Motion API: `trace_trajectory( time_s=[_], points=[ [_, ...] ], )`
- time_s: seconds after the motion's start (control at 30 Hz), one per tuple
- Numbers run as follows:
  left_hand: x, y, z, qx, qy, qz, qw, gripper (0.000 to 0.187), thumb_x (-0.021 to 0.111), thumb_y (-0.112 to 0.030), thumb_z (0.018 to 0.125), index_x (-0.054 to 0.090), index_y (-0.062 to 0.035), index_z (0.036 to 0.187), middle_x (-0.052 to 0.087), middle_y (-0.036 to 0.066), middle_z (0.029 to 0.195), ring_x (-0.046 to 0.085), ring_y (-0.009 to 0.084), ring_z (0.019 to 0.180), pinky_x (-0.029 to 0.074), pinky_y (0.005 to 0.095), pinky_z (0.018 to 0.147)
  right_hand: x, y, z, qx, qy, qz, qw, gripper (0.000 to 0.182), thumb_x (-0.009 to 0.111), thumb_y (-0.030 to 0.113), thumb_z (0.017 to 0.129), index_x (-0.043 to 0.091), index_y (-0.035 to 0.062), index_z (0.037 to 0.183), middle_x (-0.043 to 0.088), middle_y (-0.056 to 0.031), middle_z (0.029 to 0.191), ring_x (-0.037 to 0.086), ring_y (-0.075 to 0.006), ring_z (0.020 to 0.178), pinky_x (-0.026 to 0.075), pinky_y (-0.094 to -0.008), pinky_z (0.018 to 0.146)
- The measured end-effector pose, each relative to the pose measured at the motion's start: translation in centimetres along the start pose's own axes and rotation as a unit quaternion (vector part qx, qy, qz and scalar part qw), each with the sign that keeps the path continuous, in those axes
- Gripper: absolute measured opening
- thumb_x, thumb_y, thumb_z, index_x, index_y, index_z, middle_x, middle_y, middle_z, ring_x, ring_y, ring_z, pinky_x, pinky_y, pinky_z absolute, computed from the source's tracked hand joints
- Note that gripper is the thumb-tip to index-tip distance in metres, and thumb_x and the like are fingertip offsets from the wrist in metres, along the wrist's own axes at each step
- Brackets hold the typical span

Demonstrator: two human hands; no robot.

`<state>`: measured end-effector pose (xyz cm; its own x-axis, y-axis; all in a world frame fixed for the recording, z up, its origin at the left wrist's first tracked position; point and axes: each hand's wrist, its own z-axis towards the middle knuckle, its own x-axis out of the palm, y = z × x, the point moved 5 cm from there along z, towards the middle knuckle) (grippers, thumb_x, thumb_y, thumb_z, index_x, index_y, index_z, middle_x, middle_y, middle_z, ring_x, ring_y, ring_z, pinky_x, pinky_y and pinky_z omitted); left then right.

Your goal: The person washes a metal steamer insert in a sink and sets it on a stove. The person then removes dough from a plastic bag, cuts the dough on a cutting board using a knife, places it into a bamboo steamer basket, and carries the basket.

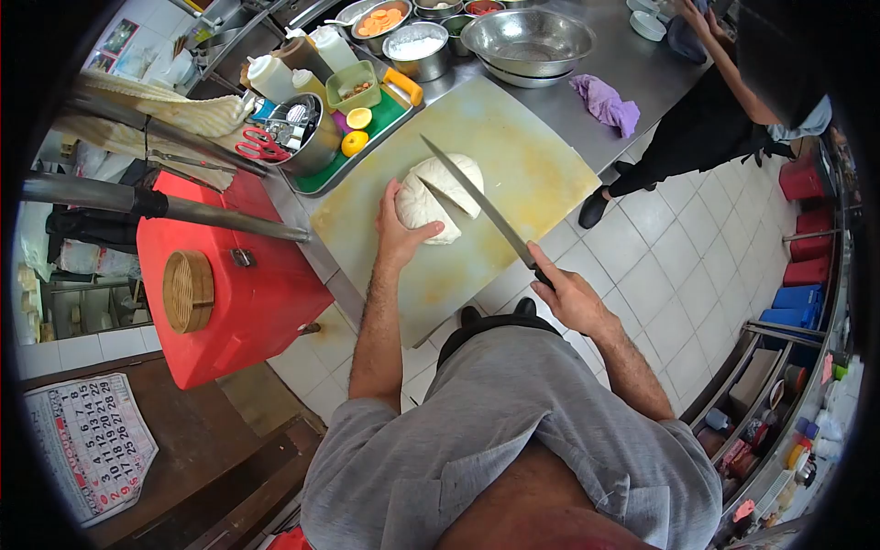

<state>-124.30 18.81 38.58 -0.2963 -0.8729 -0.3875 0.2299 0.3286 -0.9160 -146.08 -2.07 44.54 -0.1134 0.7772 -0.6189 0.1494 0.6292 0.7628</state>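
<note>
A round white mass of dough (420,203) lies on the large worn cutting board (541,156), with a deep cut parting it into two sections. My left hand (398,236) curves around its near left side, fingers along the edge and thumb pressing on the near section. In my right hand (579,301) is the dark handle of a long knife (488,211). The blade slants up and left, overlapping the right section of the dough in this view, and its tip points past the far side.
Beyond the board are a perforated metal bowl (529,41), a purple cloth (607,103) and a pot of utensils (316,142) near lemon halves (358,118). A red box (238,284) and metal pipe (220,220) stand at left. Another person (697,137) is at right.
</note>
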Motion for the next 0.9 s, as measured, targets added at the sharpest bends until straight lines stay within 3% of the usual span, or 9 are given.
trace_trajectory(
  time_s=[0.3, 0.63, 0.7, 0.73, 0.9],
  points=[
    [-0.1, 0.2, -0.2, 0.000, 0.002, -0.003, 1.000, 0.107, 0.084, -0.025, 0.050, 0.025, -0.0019, 0.135, 0.038, 0.018, 0.129, 0.039, 0.0304, 0.119, 0.032, 0.0405, 0.101, -0.4, 1.3, 1.7, -0.009, 0.073, -0.076, 0.994, 0.063, 0.050, 0.019, 0.089, 0.015, 0.0223, 0.141, 0.060, -0.0179, 0.088, 0.060, -0.0330, 0.080, 0.049, -0.0413, 0.072],
    [-0.2, -0.1, -1.5, 0.000, -0.014, 0.012, 1.000, 0.105, 0.083, -0.026, 0.051, 0.025, -0.0026, 0.135, 0.038, 0.019, 0.128, 0.038, 0.0323, 0.118, 0.031, 0.0438, 0.101, 0.0, 1.4, 2.7, -0.007, 0.112, -0.110, 0.988, 0.060, 0.049, 0.019, 0.091, 0.016, 0.0235, 0.141, 0.061, -0.0184, 0.100, 0.060, -0.0351, 0.087, 0.048, -0.0421, 0.076],
    [-0.4, -0.3, -1.5, -0.014, -0.002, 0.014, 1.000, 0.107, 0.084, -0.023, 0.052, 0.021, -0.0009, 0.136, 0.035, 0.018, 0.129, 0.037, 0.0294, 0.120, 0.030, 0.0406, 0.101, 0.2, 1.0, 2.8, -0.037, 0.094, -0.131, 0.986, 0.064, 0.050, 0.019, 0.089, 0.014, 0.0239, 0.141, 0.059, -0.0163, 0.082, 0.060, -0.0318, 0.077, 0.049, -0.0422, 0.067],
    [-0.3, -0.3, -1.6, -0.026, 0.013, 0.015, 0.999, 0.108, 0.084, -0.019, 0.053, 0.018, 0.0009, 0.136, 0.033, 0.017, 0.130, 0.035, 0.0265, 0.121, 0.030, 0.0375, 0.102, 0.3, 0.9, 2.9, -0.037, 0.095, -0.131, 0.986, 0.064, 0.050, 0.019, 0.089, 0.014, 0.0239, 0.141, 0.059, -0.0163, 0.082, 0.060, -0.0318, 0.077, 0.049, -0.0422, 0.067],
    [-0.4, -0.6, -1.7, -0.029, 0.013, 0.009, 0.999, 0.108, 0.084, -0.019, 0.052, 0.018, 0.0012, 0.136, 0.033, 0.017, 0.130, 0.035, 0.0267, 0.121, 0.030, 0.0379, 0.102, 0.3, 0.9, 4.1, -0.042, 0.117, -0.196, 0.973, 0.064, 0.049, 0.019, 0.090, 0.013, 0.0243, 0.142, 0.060, -0.0157, 0.080, 0.060, -0.0305, 0.073, 0.050, -0.0419, 0.065]
  ],
)
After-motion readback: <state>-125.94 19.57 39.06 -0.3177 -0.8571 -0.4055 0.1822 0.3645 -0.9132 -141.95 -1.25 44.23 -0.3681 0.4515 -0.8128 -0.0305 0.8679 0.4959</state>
